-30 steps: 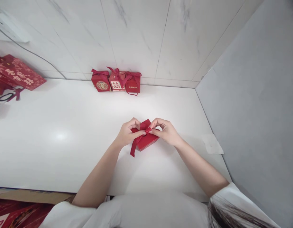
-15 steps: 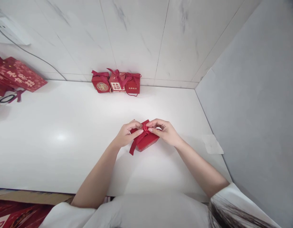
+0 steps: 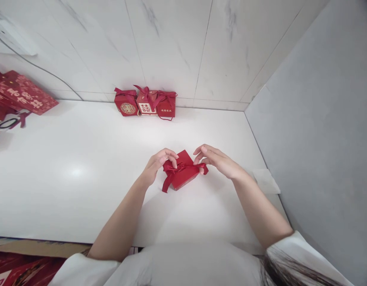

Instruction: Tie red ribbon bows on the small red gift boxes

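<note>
On white tbl. (image 3: pixel 82 210) sits red box (image 3: pixel 186 179) w/ red ribbon (image 3: pixel 168 181) across top, btwn. L hand (image 3: pixel 156 165), loosely curved at ribbon's left part, & R hand (image 3: pixel 221 161), likewise at its right end; can't tell if either grips. Three ribboned boxes (image 3: pixel 148 108) stand nr. wall (image 3: pixel 168 43).

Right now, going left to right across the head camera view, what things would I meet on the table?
Patterned red box → box with the round gold emblem → left hand → ribboned red box → right hand → white sheet.
</note>
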{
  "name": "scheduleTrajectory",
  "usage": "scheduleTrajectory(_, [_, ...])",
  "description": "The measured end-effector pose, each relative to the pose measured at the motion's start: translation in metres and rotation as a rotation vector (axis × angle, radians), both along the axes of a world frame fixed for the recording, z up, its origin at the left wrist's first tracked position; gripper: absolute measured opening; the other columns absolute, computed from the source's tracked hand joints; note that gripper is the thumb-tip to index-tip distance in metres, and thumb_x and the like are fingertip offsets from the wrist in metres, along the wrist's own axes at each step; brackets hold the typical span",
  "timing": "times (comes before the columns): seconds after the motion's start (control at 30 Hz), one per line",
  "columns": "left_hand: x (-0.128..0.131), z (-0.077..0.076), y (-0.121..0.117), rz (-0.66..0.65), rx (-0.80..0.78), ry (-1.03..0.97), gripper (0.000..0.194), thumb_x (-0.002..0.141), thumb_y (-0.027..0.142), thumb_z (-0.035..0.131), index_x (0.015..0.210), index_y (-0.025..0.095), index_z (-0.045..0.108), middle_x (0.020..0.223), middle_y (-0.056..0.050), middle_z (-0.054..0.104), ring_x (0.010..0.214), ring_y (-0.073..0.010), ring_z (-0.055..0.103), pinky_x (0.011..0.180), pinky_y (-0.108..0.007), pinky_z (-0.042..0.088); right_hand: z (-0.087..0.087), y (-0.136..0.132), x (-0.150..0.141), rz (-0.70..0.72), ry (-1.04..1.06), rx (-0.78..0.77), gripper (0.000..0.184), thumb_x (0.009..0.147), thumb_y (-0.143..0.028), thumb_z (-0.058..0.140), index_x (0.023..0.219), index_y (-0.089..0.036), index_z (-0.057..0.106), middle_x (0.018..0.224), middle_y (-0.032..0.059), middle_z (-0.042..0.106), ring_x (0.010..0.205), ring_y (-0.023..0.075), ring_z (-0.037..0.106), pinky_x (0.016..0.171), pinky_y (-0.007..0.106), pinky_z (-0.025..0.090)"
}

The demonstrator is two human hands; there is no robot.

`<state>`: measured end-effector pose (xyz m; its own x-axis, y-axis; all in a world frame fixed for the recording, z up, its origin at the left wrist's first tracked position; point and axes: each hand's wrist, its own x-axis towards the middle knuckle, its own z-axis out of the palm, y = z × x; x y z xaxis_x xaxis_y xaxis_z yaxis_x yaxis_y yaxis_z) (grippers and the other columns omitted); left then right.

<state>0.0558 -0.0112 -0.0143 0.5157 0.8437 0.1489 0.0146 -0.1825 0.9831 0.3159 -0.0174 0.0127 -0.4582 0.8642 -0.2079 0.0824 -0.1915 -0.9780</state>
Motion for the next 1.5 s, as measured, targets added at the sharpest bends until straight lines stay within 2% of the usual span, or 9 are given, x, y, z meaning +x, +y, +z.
scheduleTrajectory(0.17, [-0.004,0.022,-0.009,0.266,0.332,0.513,0.036,0.086,0.051,0.057,0.072,0.018,0.055,0.081,-0.004,0.058,0.080,-0.0190,0.054,0.088,-0.037,0.038,-0.001,-0.001,0.001,0.009,-0.142,-0.004,0.039,0.090,-0.060,0.052,0.098,-0.021,0.054,0.079,-0.0004,0.059,0.059,0.0111,0.052,0.060,0.028,0.041])
scheduleTrajectory(0.27, [-0.008,0.031,-0.013,0.311,0.314,0.715,0.042,0.084,0.052,0.061,0.060,0.018,0.053,0.065,0.000,0.055,0.064,-0.0143,0.048,0.080,-0.035,0.038,-0.006,0.002,0.002,0.079,-0.196,0.014,0.041,0.089,-0.060,0.053,0.085,-0.020,0.055,0.071,-0.0016,0.055,0.060,0.0110,0.048,0.061,0.027,0.040])
scheduleTrajectory(0.43, [-0.009,0.038,-0.016,0.208,0.168,0.632,0.031,0.077,0.051,0.070,0.074,0.021,0.063,0.065,0.002,0.052,0.062,-0.0135,0.044,0.060,-0.027,0.036,-0.008,0.005,0.002,0.154,-0.218,0.032,0.040,0.086,-0.058,0.058,0.076,-0.019,0.056,0.068,-0.0013,0.052,0.062,0.0119,0.047,0.058,0.027,0.036])
scheduleTrajectory(0.57, [-0.009,0.039,-0.018,0.075,0.177,0.595,0.025,0.077,0.047,0.072,0.076,0.022,0.068,0.080,-0.001,0.058,0.072,-0.0147,0.050,0.068,-0.028,0.042,-0.006,0.004,0.002,0.189,-0.186,0.036,0.035,0.086,-0.052,0.060,0.075,-0.019,0.055,0.069,-0.0014,0.054,0.065,0.0120,0.047,0.060,0.027,0.036])
scheduleTrajectory(0.63, [-0.010,0.039,-0.018,0.054,0.183,0.586,0.025,0.076,0.045,0.073,0.088,0.023,0.068,0.086,-0.002,0.059,0.077,-0.0158,0.051,0.072,-0.029,0.043,-0.007,0.005,0.002,0.192,-0.167,0.038,0.035,0.086,-0.052,0.060,0.075,-0.019,0.056,0.070,-0.0010,0.055,0.066,0.0126,0.049,0.062,0.028,0.038])
scheduleTrajectory(0.77, [-0.012,0.039,-0.018,0.047,0.231,0.553,0.046,0.074,0.041,0.076,0.115,0.026,0.061,0.098,-0.004,0.058,0.084,-0.0174,0.052,0.080,-0.032,0.046,-0.009,0.006,0.003,0.198,-0.151,0.026,0.034,0.086,-0.052,0.061,0.076,-0.020,0.057,0.072,-0.0009,0.057,0.067,0.0130,0.051,0.064,0.028,0.039])
scheduleTrajectory(0.9, [-0.013,0.037,-0.017,-0.001,0.260,0.501,0.014,0.081,0.037,0.070,0.084,0.023,0.069,0.095,-0.004,0.054,0.089,-0.0177,0.054,0.084,-0.032,0.046,-0.010,0.006,0.003,0.206,-0.152,0.022,0.033,0.087,-0.051,0.060,0.078,-0.019,0.059,0.072,-0.0012,0.056,0.068,0.0130,0.051,0.066,0.028,0.040])
scheduleTrajectory(1.27, [-0.037,0.036,-0.005,-0.128,-0.069,0.340,0.036,0.088,0.039,0.060,0.062,0.016,0.053,0.068,-0.002,0.049,0.059,-0.0107,0.044,0.055,-0.025,0.040,-0.010,0.010,0.009,0.337,-0.049,-0.005,0.031,0.089,-0.048,0.058,0.078,-0.020,0.061,0.075,0.0002,0.059,0.071,0.0139,0.054,0.071,0.030,0.045])
scheduleTrajectory(1.5, [-0.058,0.026,0.003,-0.252,-0.292,0.181,0.024,0.083,0.035,0.068,0.068,0.016,0.063,0.060,-0.002,0.053,0.054,-0.0114,0.048,0.048,-0.025,0.041,-0.015,0.014,0.015,0.292,0.112,-0.063,0.029,0.087,-0.044,0.065,0.077,-0.018,0.065,0.075,0.0027,0.068,0.069,0.0142,0.061,0.070,0.030,0.048])
